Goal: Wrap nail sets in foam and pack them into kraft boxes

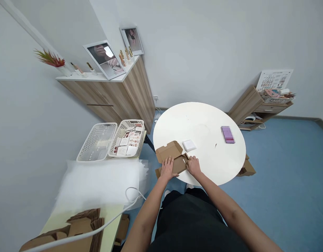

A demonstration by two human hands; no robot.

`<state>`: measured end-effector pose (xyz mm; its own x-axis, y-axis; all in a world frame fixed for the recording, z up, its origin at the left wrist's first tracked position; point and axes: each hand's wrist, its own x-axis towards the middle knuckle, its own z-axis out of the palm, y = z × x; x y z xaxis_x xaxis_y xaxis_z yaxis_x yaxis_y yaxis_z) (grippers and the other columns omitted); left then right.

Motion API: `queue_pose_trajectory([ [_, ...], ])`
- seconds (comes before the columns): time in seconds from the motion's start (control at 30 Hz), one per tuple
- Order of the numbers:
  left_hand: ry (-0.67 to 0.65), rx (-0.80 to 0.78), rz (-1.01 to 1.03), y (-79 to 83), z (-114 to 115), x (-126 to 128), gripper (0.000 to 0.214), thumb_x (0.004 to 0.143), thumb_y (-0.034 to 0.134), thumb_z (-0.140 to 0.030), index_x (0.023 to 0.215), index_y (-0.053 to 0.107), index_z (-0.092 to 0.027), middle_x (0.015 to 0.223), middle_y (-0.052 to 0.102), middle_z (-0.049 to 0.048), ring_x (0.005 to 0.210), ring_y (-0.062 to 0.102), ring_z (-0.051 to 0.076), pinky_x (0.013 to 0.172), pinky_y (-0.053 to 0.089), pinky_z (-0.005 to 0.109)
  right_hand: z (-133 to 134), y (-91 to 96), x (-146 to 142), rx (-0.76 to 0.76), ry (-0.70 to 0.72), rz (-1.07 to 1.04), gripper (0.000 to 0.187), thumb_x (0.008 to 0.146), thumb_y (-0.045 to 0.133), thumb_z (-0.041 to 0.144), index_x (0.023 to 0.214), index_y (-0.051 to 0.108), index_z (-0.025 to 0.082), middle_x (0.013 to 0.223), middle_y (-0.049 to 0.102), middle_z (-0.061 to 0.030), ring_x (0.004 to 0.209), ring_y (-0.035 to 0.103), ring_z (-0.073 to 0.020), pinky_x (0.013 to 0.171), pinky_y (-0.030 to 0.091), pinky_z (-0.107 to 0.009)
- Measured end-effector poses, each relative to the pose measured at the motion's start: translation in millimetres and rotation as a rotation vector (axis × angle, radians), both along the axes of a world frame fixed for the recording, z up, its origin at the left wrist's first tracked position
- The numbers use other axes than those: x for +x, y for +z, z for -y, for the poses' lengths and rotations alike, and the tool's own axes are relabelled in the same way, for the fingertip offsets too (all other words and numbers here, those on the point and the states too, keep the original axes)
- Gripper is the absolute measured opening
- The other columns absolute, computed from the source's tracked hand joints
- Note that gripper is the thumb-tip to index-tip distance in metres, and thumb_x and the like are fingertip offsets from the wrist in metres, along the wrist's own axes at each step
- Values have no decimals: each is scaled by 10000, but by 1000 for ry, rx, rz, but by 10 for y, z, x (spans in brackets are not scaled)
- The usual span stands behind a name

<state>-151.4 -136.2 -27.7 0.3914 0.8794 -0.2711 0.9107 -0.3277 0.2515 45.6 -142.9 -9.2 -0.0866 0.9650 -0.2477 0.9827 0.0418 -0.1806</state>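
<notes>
Wears plain black clothing [196, 224] at the bottom centre of the frame, leaning over a round white table [213, 171] right of centre. Presses the left hand [167, 169], with fingers spread, onto an opened-out brown cardboard box [180, 163] at the table's lower-left edge, probably to steady it. Curls the right hand [193, 165] at the box's right end (too small to see whether pinching cardboard). Has a flat white square-looking packet [189, 145] just beyond the box, apparently placed within easy reach.

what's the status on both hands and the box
Left hand spread on cardboard box; right hand at its right end. Lid open. White square item just beyond, seemingly not blocking.
</notes>
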Motion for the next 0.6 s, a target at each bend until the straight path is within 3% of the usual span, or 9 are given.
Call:
queue_pose_trajectory([
  [0.2, 22, -42, -21, 132, 0, 17, 1086, 656, 785, -540, 1520, 210, -221, 1577, 274, 143, 1441, 247, 349, 1164, 235, 506, -95, -35, -12, 92, -73, 51, 382, 828, 548, 166, 1210, 537, 161, 1128, 514, -123, 1014, 414, -259, 820, 320, -341],
  [0.43, 49, -12, -27, 134, 24, 47, 1037, 666, 779, -550, 1507, 260, -232, 1559, 313, 136, 1419, 287, 346, 1143, 270, 498, -123, -82, -22, 35, 42, -42, 281, 873, 481, 163, 1100, 637, 222, 1143, 534, -118, 1060, 431, -273, 850, 347, -351],
  [0.5, 49, -9, -29, 125, 25, 46, 1027, 673, 772, -551, 1507, 260, -236, 1558, 317, 134, 1417, 290, 348, 1140, 273, 502, -108, -106, 22, 79, -27, -118, 272, 892, 486, 244, 1124, 625, 217, 1143, 551, -115, 1056, 453, -272, 852, 367, -347],
  [0.6, 48, -13, -34, 112, 24, 45, 1032, 673, 772, -553, 1508, 254, -241, 1560, 311, 134, 1419, 284, 355, 1138, 272, 508, -116, -148, 129, 113, -305, -234, 351, 938, 411, 335, 1207, 579, 185, 1162, 583, -130, 1054, 508, -266, 846, 397, -338],
])
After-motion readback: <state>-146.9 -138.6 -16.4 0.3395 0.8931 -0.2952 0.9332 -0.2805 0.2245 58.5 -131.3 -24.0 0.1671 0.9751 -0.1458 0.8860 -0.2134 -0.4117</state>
